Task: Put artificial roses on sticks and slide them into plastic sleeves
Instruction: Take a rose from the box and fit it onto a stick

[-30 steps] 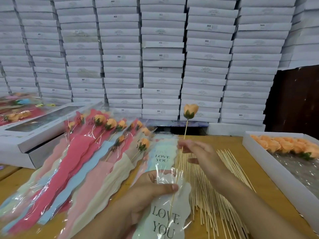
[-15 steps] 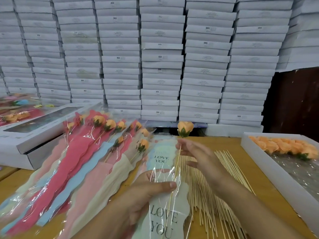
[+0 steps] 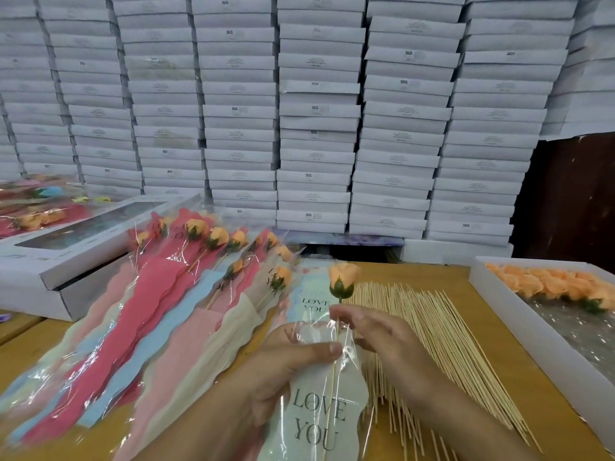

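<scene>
1. The left hand grips a clear plastic sleeve printed "LOVE YOU", thumb pressed across its front, at 6 o'clock on the wooden bench.
2. The right hand pinches a thin stick just above the sleeve's mouth; the stick's lower part runs down inside the sleeve.
3. An orange rose sits on the stick's top, outside the sleeve, above both hands.
4. A bundle of bare sticks lies under and at 3 o'clock of the right hand.
5. A white tray of loose roses lies at 3 o'clock.
6. Finished sleeved roses fan out at 9 o'clock.
7. Stacked white boxes fill 12 o'clock.
</scene>
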